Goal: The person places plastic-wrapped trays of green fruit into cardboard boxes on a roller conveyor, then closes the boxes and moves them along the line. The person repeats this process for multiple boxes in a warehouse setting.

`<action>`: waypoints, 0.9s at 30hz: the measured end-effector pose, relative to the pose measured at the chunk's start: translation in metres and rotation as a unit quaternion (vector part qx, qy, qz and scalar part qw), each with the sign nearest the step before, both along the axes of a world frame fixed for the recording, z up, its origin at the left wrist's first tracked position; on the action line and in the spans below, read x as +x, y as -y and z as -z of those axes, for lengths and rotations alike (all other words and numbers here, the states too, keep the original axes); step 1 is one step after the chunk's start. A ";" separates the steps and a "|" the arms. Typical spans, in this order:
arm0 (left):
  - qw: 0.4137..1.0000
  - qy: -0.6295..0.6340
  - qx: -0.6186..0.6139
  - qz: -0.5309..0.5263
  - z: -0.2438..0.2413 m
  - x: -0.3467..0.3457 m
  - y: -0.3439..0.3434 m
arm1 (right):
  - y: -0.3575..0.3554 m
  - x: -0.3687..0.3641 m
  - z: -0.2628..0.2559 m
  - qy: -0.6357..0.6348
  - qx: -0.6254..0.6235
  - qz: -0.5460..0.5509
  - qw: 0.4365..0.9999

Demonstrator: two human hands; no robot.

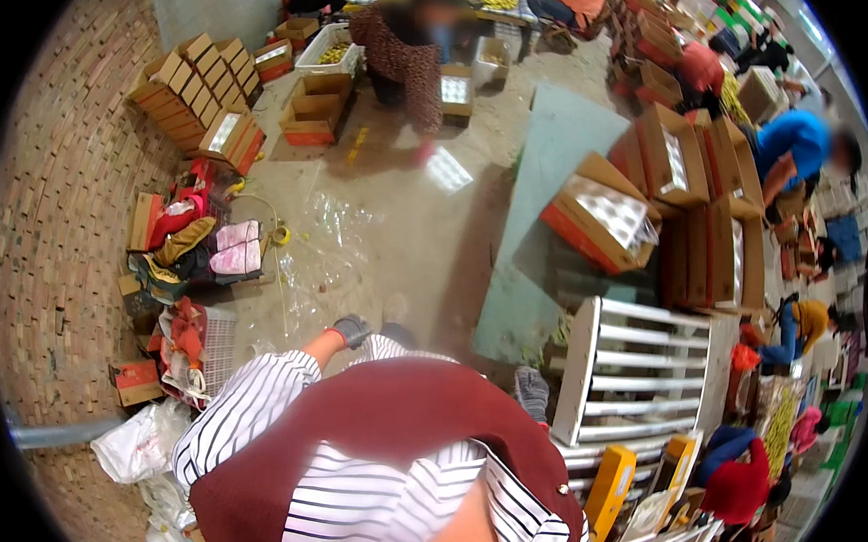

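My left hand (351,330), in a grey knit glove, hangs by my hip with nothing seen in it. On the other side my right hand (532,391) wears a similar glove and hangs beside the white roller conveyor (647,385), with no thing seen in its grip. Before me is the concrete floor with crumpled clear plastic film (330,241). A cardboard carton (574,217) with a white moulded tray (614,213) sits tilted ahead to the right, near the conveyor's far end.
Stacked cartons (707,163) stand behind the tilted one, and more cartons (195,93) line the brick wall (66,204). A person (400,51) bends over a white tray (449,171) ahead. Baskets (220,349) stand left; a yellow tape roll (281,235) lies on the floor.
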State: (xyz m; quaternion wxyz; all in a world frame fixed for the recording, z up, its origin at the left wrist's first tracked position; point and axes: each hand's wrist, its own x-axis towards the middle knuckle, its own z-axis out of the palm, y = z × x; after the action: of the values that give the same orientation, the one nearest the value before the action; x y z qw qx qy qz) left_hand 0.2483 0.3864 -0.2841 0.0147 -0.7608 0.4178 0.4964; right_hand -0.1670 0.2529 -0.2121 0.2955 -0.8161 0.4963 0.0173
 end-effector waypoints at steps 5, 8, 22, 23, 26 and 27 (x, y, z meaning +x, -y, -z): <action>0.992 0.116 -0.052 0.000 0.046 0.100 -0.015 | 0.071 0.138 0.037 0.013 0.026 0.063 0.998; 0.990 0.070 0.105 0.063 -0.023 0.176 0.027 | 0.110 0.218 0.004 0.121 -0.002 0.052 0.991; 0.963 0.021 -0.260 0.065 -0.004 0.227 0.360 | 0.341 0.285 -0.010 -0.089 0.107 0.098 0.985; 0.959 0.018 -0.266 0.095 -0.007 0.230 0.387 | 0.365 0.286 -0.003 -0.111 0.135 0.101 0.980; 0.988 0.053 -0.104 0.105 0.011 0.265 0.432 | 0.450 0.291 0.013 -0.142 0.163 0.077 0.973; 0.990 0.064 -0.064 0.106 0.016 0.281 0.437 | 0.472 0.290 0.019 -0.148 0.171 0.063 0.972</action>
State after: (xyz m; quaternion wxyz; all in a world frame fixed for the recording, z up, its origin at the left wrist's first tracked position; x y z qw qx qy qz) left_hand 0.5297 -0.0503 -0.3002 0.0446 -0.7418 0.5251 0.4146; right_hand 0.1231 -0.2193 -0.2312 0.3549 -0.7088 0.5745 0.2040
